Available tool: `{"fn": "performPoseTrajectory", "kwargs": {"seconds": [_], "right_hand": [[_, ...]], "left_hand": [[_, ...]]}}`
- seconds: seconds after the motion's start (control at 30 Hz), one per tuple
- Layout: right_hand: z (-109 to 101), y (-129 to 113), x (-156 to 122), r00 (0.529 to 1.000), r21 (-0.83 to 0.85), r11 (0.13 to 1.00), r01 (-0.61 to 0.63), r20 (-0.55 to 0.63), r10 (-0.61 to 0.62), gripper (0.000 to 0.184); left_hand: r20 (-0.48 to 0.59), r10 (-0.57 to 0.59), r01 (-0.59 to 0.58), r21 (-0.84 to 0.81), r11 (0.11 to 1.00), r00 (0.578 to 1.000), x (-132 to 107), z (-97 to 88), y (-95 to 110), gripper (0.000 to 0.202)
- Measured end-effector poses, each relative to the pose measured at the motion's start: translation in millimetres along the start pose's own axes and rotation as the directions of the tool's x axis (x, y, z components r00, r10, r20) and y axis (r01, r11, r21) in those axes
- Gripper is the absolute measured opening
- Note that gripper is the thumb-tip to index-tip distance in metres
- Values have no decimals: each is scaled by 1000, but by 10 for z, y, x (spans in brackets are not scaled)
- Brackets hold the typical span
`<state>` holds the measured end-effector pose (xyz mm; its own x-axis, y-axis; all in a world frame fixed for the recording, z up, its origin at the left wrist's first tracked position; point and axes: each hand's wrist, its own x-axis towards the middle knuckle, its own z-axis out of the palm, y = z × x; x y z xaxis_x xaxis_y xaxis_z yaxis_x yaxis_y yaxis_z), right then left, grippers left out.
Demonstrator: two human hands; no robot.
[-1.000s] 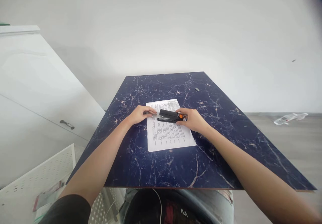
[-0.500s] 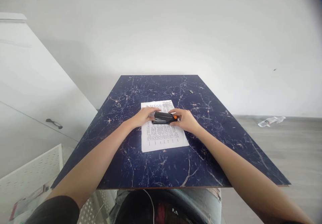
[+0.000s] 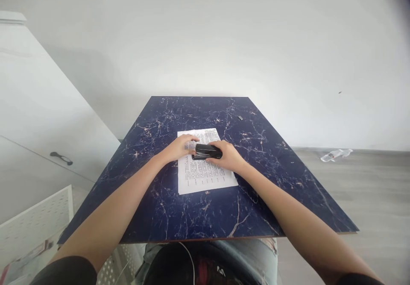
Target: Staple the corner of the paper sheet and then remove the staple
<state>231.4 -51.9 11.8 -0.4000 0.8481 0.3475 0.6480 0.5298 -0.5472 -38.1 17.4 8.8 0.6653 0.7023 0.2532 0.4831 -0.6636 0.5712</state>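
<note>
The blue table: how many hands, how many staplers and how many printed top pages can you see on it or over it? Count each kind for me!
Left hand and right hand: 2
Black stapler: 1
Printed top page: 1
Total: 4

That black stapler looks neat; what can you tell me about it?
The black stapler is a small, long tool with a smooth, plastic-looking top arm over a slim dark base, and silvery, metal-looking parts between them. The arm stands slightly apart from the base at the front end. It lies roughly crosswise above the printed paper; whether it rests there is unclear. The right hand grips its rear end. The left hand is at its front; contact there is hard to tell.
</note>
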Motion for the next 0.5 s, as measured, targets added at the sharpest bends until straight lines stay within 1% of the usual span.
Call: {"fn": "performPoseTrajectory", "kwargs": {"seconds": [0.03,0.07,0.1,0.13,0.17,0.2,0.23,0.27,0.33,0.4,0.5], "right_hand": [[22,-29,2,1000,14,1000,14,-16,-14,44],[39,-52,4,999,28,999,25,-25,-24,42],[52,-68,6,999,40,999,33,-28,-32,39],[59,-78,9,999,49,998,37,-26,-35,37],[62,-81,11,999,54,998,35,-24,-34,35],[61,-81,12,999,57,998,31,-23,-30,34],[58,-78,12,999,62,998,28,-25,-26,34],[55,-76,11,999,65,997,27,-27,-25,35],[53,-75,7,999,64,998,29,-23,-27,37],[53,-83,2,1000,51,998,25,-14,-25,39],[45,-95,1,1000,12,1000,4,11,-4,40]], "left_hand": [[-59,-53,55,24,998,997,-16,-26,-6,32],[-135,-126,137,75,988,983,-34,-49,-18,29],[-223,-210,245,146,958,952,-52,-66,-36,29],[-311,-292,368,222,903,904,-69,-76,-58,31],[-385,-358,480,290,828,851,-83,-79,-82,34],[-431,-403,560,345,753,807,-94,-72,-105,38],[-450,-429,603,383,700,783,-100,-58,-125,43],[-447,-437,613,408,677,780,-101,-37,-141,47],[-414,-414,575,429,697,811,-90,17,-159,46],[-395,-368,523,431,735,842,-70,70,-163,37],[-402,-321,478,390,787,857,-48,107,-157,23]]}}
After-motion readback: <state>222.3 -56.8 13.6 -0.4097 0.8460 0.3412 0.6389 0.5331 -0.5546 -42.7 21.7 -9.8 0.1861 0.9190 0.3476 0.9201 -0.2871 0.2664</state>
